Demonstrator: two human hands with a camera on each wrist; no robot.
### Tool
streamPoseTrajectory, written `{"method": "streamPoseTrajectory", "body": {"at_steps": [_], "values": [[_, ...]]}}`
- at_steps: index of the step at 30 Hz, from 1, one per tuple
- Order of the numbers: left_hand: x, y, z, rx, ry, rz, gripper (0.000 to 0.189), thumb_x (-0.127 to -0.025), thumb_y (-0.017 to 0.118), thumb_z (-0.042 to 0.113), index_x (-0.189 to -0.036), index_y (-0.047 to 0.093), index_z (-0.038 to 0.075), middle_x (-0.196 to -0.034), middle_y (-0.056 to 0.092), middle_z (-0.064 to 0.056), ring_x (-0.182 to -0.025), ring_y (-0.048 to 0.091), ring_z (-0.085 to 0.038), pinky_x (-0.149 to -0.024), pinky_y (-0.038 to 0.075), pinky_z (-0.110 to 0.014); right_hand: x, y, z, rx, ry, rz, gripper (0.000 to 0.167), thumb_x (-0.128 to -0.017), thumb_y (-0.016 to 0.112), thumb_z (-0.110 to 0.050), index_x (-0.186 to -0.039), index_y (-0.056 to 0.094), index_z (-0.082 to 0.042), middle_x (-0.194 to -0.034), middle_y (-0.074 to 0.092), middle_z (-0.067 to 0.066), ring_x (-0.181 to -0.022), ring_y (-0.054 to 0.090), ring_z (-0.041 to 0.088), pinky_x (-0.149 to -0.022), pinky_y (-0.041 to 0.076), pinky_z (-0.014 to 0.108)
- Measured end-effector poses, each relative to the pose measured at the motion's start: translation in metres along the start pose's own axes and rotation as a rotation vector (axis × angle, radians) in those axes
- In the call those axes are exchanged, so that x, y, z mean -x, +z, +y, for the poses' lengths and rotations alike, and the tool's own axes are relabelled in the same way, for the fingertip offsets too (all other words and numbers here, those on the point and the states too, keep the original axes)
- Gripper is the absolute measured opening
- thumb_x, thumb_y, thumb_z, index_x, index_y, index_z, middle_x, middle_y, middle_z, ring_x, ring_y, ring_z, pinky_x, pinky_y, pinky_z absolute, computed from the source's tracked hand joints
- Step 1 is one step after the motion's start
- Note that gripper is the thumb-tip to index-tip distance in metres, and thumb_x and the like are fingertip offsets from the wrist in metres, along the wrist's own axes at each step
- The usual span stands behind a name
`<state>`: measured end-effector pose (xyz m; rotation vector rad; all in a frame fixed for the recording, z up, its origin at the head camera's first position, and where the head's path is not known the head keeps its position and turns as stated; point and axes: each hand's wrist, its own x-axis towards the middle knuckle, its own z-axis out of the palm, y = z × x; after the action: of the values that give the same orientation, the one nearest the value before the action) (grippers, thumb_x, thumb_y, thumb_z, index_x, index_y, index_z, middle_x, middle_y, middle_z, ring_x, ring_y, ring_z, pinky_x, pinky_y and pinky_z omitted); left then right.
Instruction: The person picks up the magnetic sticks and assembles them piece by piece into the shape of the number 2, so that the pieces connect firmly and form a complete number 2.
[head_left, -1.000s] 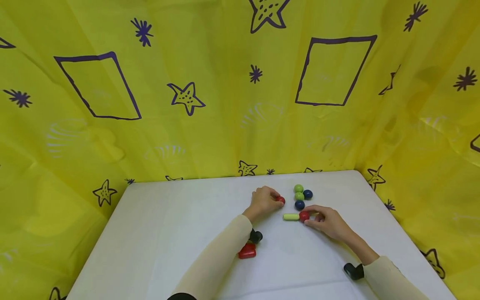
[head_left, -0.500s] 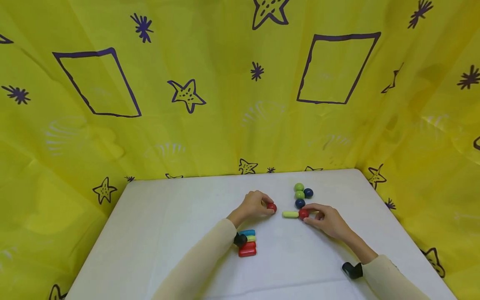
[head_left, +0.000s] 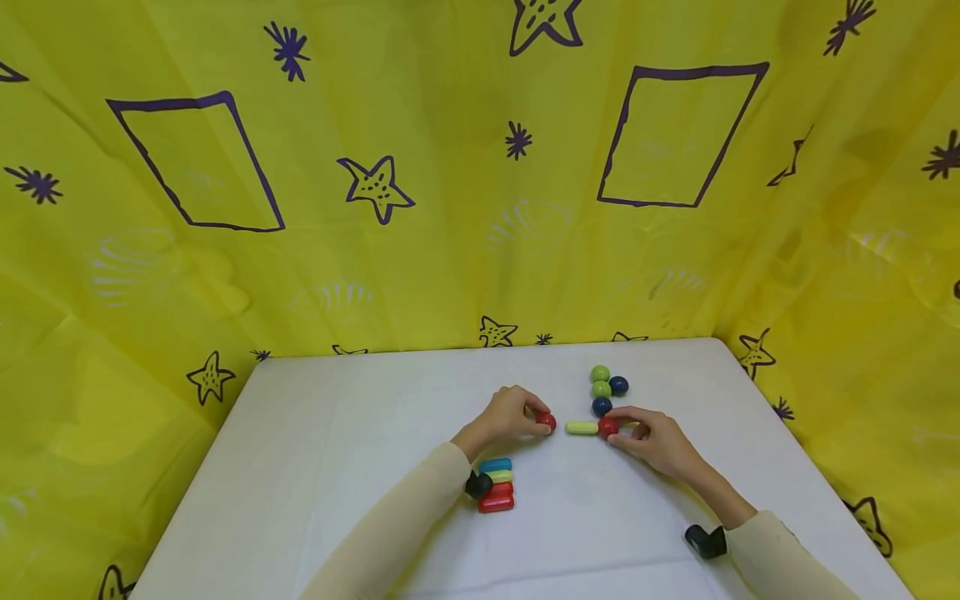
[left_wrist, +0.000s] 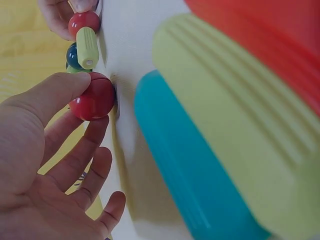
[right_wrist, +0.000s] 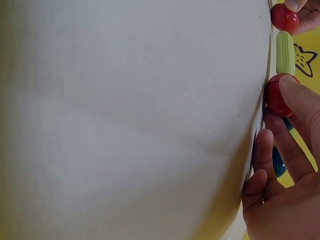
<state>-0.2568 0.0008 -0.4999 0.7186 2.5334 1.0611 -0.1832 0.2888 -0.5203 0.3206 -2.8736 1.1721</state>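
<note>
My left hand [head_left: 512,415] pinches a red ball [left_wrist: 94,98] between thumb and fingers, low over the white table. To its right, my right hand [head_left: 654,440] pinches a second red ball [right_wrist: 279,95]. A pale yellow-green ribbed rod [head_left: 582,427] sticks out leftward from that second ball, end to end with it. In the head view a small gap separates the rod's free end from the left hand's ball. The free end shows a small shiny metallic dot in the left wrist view.
Behind the right hand lie two green balls [head_left: 601,382] and two dark blue balls [head_left: 602,407], clustered together. Near my left wrist is a row of rods: blue [head_left: 495,464], yellow-green [head_left: 501,477] and red [head_left: 497,504]. A yellow patterned curtain [head_left: 435,275] surrounds the white table [head_left: 337,433].
My left hand has brought its red ball nearer to me, level with the rod, uncovering the row of rods by the wrist. The right hand has stayed almost still with its ball.
</note>
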Motion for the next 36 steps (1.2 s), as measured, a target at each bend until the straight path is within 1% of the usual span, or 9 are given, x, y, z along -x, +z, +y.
{"method": "streamPoseTrajectory", "body": {"at_steps": [3,7,10,13,17,25,32,36], "values": [[0.0,0.001,-0.001,-0.004,0.008,0.004,0.028,-0.087,0.084,0.023,-0.112,0.08,0.012,-0.096,0.072,0.009,-0.081,0.054,-0.008,-0.071,0.044,-0.021,0.0,0.001,0.0,0.01,-0.005,0.006,0.039,-0.089,0.082,-0.024,-0.124,0.072,-0.012,-0.093,0.064,-0.001,-0.073,0.051,0.014,-0.06,0.04,0.025],[0.0,0.001,-0.002,-0.016,0.036,0.015,0.028,-0.086,0.085,0.022,-0.112,0.08,0.012,-0.094,0.073,0.009,-0.079,0.053,-0.007,-0.07,0.044,-0.021,-0.001,0.004,-0.001,0.017,-0.009,0.012,0.039,-0.088,0.083,-0.024,-0.124,0.073,-0.012,-0.095,0.065,-0.001,-0.072,0.051,0.014,-0.059,0.04,0.025],[0.001,0.002,-0.003,-0.016,0.056,0.022,0.029,-0.086,0.085,0.021,-0.112,0.08,0.011,-0.094,0.073,0.008,-0.078,0.053,-0.007,-0.069,0.044,-0.021,-0.001,0.006,-0.004,0.017,-0.015,0.017,0.038,-0.088,0.083,-0.024,-0.123,0.073,-0.013,-0.094,0.064,-0.002,-0.07,0.051,0.013,-0.059,0.04,0.026],[0.001,0.003,-0.004,-0.014,0.062,0.024,0.029,-0.086,0.085,0.02,-0.113,0.08,0.011,-0.095,0.073,0.007,-0.079,0.053,-0.007,-0.07,0.044,-0.021,-0.001,0.006,-0.006,0.02,-0.016,0.017,0.038,-0.088,0.082,-0.024,-0.123,0.073,-0.014,-0.092,0.064,-0.002,-0.069,0.05,0.013,-0.059,0.039,0.026],[0.002,0.003,-0.004,-0.019,0.059,0.024,0.03,-0.086,0.085,0.022,-0.114,0.079,0.012,-0.096,0.073,0.008,-0.08,0.053,-0.007,-0.07,0.044,-0.02,-0.001,0.008,-0.008,0.02,-0.005,0.019,0.037,-0.088,0.083,-0.022,-0.123,0.073,-0.014,-0.091,0.064,-0.002,-0.068,0.051,0.013,-0.059,0.039,0.025],[0.003,0.004,-0.005,-0.013,0.05,-0.005,0.031,-0.087,0.085,0.025,-0.116,0.079,0.014,-0.095,0.071,0.011,-0.081,0.053,-0.008,-0.07,0.045,-0.021,-0.002,0.01,-0.009,0.038,0.015,0.015,0.039,-0.088,0.082,-0.024,-0.124,0.072,-0.013,-0.09,0.063,-0.002,-0.07,0.051,0.015,-0.06,0.039,0.026],[0.003,0.004,-0.005,-0.005,0.05,-0.004,0.031,-0.087,0.085,0.025,-0.116,0.079,0.014,-0.094,0.07,0.012,-0.081,0.053,-0.008,-0.07,0.045,-0.021,-0.002,0.011,-0.008,0.041,0.005,0.017,0.038,-0.088,0.082,-0.025,-0.123,0.072,-0.013,-0.092,0.064,-0.002,-0.071,0.051,0.014,-0.059,0.039,0.026],[0.004,0.003,-0.004,-0.007,0.043,-0.003,0.031,-0.087,0.085,0.025,-0.116,0.079,0.014,-0.095,0.07,0.011,-0.081,0.053,-0.008,-0.07,0.044,-0.021,-0.002,0.011,-0.007,0.041,0.002,0.022,0.038,-0.088,0.083,-0.025,-0.123,0.073,-0.013,-0.09,0.063,-0.003,-0.07,0.05,0.014,-0.059,0.038,0.026]]}}
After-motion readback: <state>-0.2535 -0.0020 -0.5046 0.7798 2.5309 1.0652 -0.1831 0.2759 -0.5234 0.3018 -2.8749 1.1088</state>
